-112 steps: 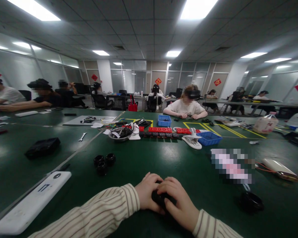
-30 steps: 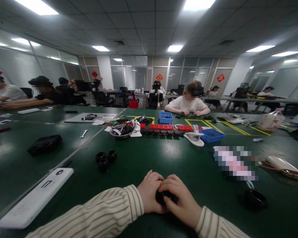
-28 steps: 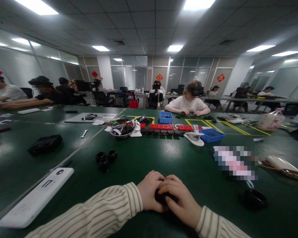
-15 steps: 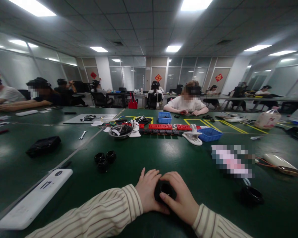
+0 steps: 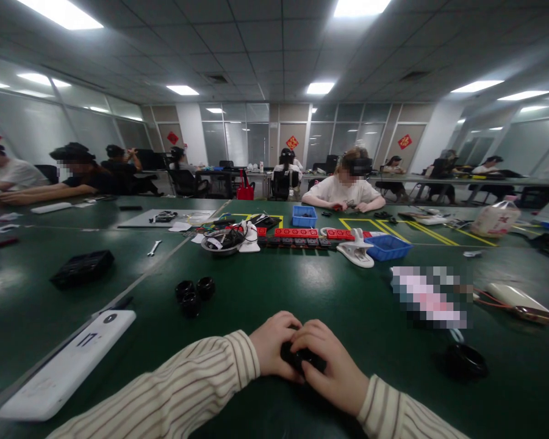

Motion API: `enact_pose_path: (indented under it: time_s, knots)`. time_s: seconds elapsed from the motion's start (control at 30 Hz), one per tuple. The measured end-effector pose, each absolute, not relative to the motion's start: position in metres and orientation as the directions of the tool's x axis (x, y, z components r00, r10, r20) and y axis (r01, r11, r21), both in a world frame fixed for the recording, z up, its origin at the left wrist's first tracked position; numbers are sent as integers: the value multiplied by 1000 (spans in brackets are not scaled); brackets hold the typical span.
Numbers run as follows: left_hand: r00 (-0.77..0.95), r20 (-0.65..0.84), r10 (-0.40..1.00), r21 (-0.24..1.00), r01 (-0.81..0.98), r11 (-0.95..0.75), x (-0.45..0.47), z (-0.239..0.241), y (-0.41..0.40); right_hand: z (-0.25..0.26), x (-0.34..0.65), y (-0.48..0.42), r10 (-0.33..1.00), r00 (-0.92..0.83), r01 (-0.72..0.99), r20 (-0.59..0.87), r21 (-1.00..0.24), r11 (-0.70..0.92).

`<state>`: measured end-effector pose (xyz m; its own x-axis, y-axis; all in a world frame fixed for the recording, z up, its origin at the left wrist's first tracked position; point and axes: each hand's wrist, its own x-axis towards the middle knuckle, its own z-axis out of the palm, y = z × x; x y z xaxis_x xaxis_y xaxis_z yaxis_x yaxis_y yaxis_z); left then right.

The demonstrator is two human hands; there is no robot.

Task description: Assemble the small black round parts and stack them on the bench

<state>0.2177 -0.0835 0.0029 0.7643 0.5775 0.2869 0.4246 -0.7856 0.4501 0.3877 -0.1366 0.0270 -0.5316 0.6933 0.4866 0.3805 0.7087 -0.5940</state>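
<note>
Between my hands sits a black ring-shaped part (image 5: 297, 356), low over the green table (image 5: 251, 286) and largely covered by fingers. My left hand (image 5: 277, 347) grips its left side, fingers curled over the far edge and thumb at the near side. From the right, my right hand (image 5: 333, 366) closes on the same ring, with its fingertips on top and its thumb at the near edge. Three similar black rings (image 5: 191, 303) stand grouped to the left beyond my hands. Another black ring (image 5: 465, 361) lies to the right.
A long white device (image 5: 68, 366) and a black box (image 5: 82, 268) lie at left. Farther off are a metal bowl (image 5: 224, 244), red power strips (image 5: 296, 233), a white clamp (image 5: 359, 249) and a blue basket (image 5: 387, 247). Across the table sits a person (image 5: 345, 183).
The ring has tipped, and its round opening is now mostly hidden. My left fingers, earlier stretched flat, have curled around it; my right fingers have shifted over its top.
</note>
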Motion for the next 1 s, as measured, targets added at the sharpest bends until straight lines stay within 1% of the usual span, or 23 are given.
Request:
enact_pose_path:
  time_s: [0.1,0.17,0.27,0.37,0.47,0.57,0.63,0.73,0.8,0.9,1.0]
  knots:
    - [819,237,523,450,384,-806,213,5,-77,26,390,-137,651,-577,343,494,-576,742]
    - [815,197,544,440,423,-792,212,7,-79,25,391,-137,651,-577,358,494,-563,745]
    - [716,164,678,428,568,-703,215,9,-92,25,391,-137,700,-512,408,498,-576,708]
    - [590,181,787,443,665,-601,220,8,-109,24,390,-138,780,-402,494,480,-603,626]
    - [500,232,834,458,700,-547,226,4,-120,25,387,-139,834,-342,589,432,-593,549]
    - [429,287,856,452,728,-516,232,1,-122,26,385,-140,854,-336,640,397,-569,516]
    - [425,318,847,448,720,-530,233,-1,-119,28,385,-139,861,-330,655,387,-563,504]
    - [476,342,810,446,677,-586,231,-3,-113,29,386,-139,859,-333,645,390,-570,508]
    - [545,343,765,448,621,-643,227,-2,-106,29,387,-139,831,-380,594,406,-582,556]
    - [670,335,662,452,502,-737,220,-1,-95,29,388,-138,761,-481,467,434,-608,642]
    - [731,339,592,456,423,-783,215,0,-86,32,389,-136,705,-527,388,474,-604,696]
